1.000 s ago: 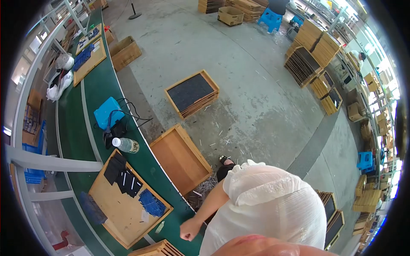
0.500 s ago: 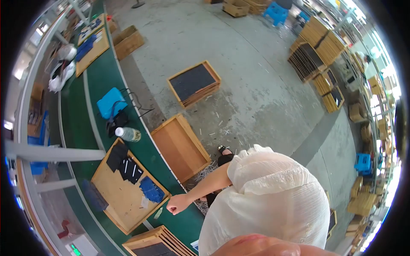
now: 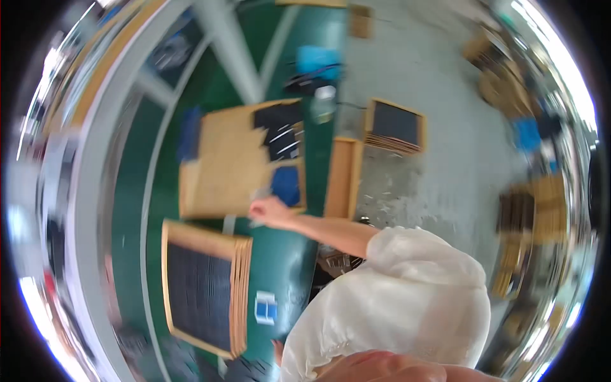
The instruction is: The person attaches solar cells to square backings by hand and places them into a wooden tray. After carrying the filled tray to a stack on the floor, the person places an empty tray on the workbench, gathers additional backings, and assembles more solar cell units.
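- Two of your hands show, with your right hand (image 3: 270, 211) out over the edge of the wooden tray (image 3: 223, 159) on the green bench (image 3: 289, 248).
- Your right fingers look bent together by a pale item (image 3: 256, 223); blur hides whether you grip it.
- That pale item is near the tray's corner, just beside the blue pieces (image 3: 285, 184).
- Your left hand (image 3: 278, 350) shows only in part, low beside your white top (image 3: 394, 305); you cannot tell its grip from this view.
- Dark pieces (image 3: 279, 130) with white strips across them lie in the tray, near the blue pieces.
- Outside the tray, on the bench, you have a clear bottle (image 3: 323, 105) and a bright blue bag (image 3: 318, 62).
- Your stack of frames (image 3: 203, 286) with dark panels sits on the bench near the tray, and a small blue-and-white packet (image 3: 266, 308) lies beside that stack.
- Past the bench edge are an open wooden box (image 3: 342, 178) and, on the floor, another stack (image 3: 396, 124) with a dark top.
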### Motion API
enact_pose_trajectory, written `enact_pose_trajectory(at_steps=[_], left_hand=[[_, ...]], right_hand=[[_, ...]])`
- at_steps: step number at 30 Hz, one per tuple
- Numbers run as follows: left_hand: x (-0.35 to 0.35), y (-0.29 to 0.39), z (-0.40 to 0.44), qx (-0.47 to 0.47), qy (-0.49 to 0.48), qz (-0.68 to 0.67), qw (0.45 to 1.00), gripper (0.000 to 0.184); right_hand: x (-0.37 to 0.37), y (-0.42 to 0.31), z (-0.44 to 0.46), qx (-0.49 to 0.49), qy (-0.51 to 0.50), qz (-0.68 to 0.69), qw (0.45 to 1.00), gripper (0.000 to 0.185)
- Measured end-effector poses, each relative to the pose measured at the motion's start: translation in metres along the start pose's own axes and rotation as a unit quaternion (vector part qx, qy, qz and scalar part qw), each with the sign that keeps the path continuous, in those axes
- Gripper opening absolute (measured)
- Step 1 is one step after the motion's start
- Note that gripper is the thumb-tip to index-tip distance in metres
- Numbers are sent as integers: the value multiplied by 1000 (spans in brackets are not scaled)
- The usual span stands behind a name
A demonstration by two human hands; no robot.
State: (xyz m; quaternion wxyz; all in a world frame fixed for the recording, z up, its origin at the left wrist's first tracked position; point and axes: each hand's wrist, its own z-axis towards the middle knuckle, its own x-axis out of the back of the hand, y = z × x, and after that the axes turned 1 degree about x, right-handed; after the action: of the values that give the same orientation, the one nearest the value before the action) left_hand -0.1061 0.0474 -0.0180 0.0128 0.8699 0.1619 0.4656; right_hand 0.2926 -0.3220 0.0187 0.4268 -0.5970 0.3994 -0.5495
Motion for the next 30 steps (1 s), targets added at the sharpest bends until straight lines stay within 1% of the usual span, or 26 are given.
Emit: enact_pose_trajectory(at_steps=[1, 2, 3, 4, 5, 6, 8, 9, 10, 11, 12, 14, 15, 17, 18, 20, 21, 22, 23, 24, 25, 26, 27, 28, 29, 30], left_hand=[[-12, -12, -22, 25, 8, -23, 999, 39], [-17, -13, -39, 43, 31, -58, 997, 39], [-21, -10, -50, 61, 58, -88, 993, 40], [-19, -5, -51, 72, 119, -154, 978, 47], [-17, 0, -58, 82, 135, -155, 975, 46], [-14, 2, -50, 79, 150, -156, 973, 45], [-18, -19, -45, 151, 121, -192, 962, 33], [-9, -26, -42, 213, 154, -282, 923, 26], [-1, -33, -37, 269, 186, -366, 871, 22], [8, -41, -30, 283, 267, -429, 816, 21], [17, -51, -24, 289, 343, -483, 752, 20], [20, -87, -4, 298, 456, -555, 628, 22], [23, -104, 1, 311, 450, -591, 593, 29], [36, -132, 20, 328, 431, -658, 523, 44], [42, -137, 26, 291, 364, -726, 505, 55], [60, -146, 34, 200, 188, -836, 476, 76], [78, -128, 40, 243, 179, -830, 468, 89], [93, -109, 41, 222, 185, -801, 525, 92], [92, -108, 45, 176, 171, -793, 558, 91], [91, -120, 54, 150, 168, -750, 622, 91], [99, -125, 56, 145, 95, -840, 515, 89], [104, -120, 63, 156, 77, -841, 512, 89], [105, -109, 74, 176, 80, -827, 528, 90], [105, -95, 82, 189, 83, -814, 543, 90], [104, -86, 86, 200, 82, -803, 555, 90], [104, -78, 92, 206, 79, -795, 565, 90]], right_hand=[[-3, -1, 2, -28, -32, 11, 999, 24], [-1, -13, 2, -47, -42, 4, 998, 26], [-1, -15, 4, -35, -51, -22, 998, 28], [-2, -22, 7, -17, -37, -3, 999, 26], [0, -29, 10, -55, -39, -33, 997, 23], [-8, -3, 18, -19, -22, -4, 1000, 24], [-16, 19, 33, 29, 15, -10, 999, 29], [-17, 8, 35, 8, -10, 5, 1000, 31], [-13, -14, 37, -14, -30, 18, 999, 34], [-14, -29, 38, -66, -86, 24, 994, 40], [-26, -28, 39, -82, -128, 33, 988, 43], [-43, -21, 42, -111, -197, 51, 973, 48], [-51, -26, 40, -129, -242, -9, 962, 60], [-66, -42, 36, -169, -284, 38, 943, 67], [-73, -49, 34, -189, -295, 65, 934, 70], [-97, -21, 38, -215, -335, 165, 903, 78], [-106, -22, 35, -224, -308, 168, 909, 78], [-98, -47, 31, -236, -310, 107, 915, 80], [-117, -15, 39, -211, -301, 63, 928, 82], [-112, -25, 41, -191, -302, 51, 933, 92], [-108, -37, 41, -173, -307, 35, 935, 103], [-114, -35, 43, -193, -282, 18, 940, 113], [-116, -37, 42, -185, -276, 34, 943, 118], [-118, -37, 46, -197, -290, 7, 937, 122], [-124, -32, 47, -191, -290, 27, 937, 125], [-115, -50, 44, -191, -306, 20, 932, 127]])
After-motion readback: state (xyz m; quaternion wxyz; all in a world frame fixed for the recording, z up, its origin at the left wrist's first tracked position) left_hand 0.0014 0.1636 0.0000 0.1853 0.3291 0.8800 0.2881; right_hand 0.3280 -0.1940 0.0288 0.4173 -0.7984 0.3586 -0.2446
